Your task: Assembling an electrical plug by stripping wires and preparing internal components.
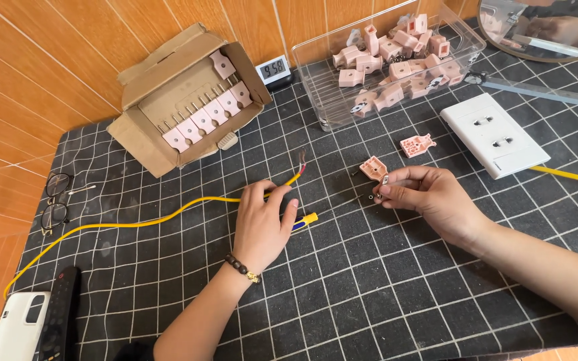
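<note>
Left hand (262, 224): palm down on the black grid-patterned mat (382, 294), fingers loosely curled over the yellow sheathed cable (168, 217), pinning it; a yellow-and-blue tool handle (306, 220) pokes out just beside the fingers.
Cable end: past the fingertips, stripped red and pale cores (302, 162) tilted upward.
Right hand (429, 194): fingertips pinched shut on a small pink plastic plug shell (373, 168).
Plug shell: angular, open-faced, at the hand's left tip, near the cable end, apart from it.
Spare: another pink plug half (416, 144) lies near, above the hand.
</note>
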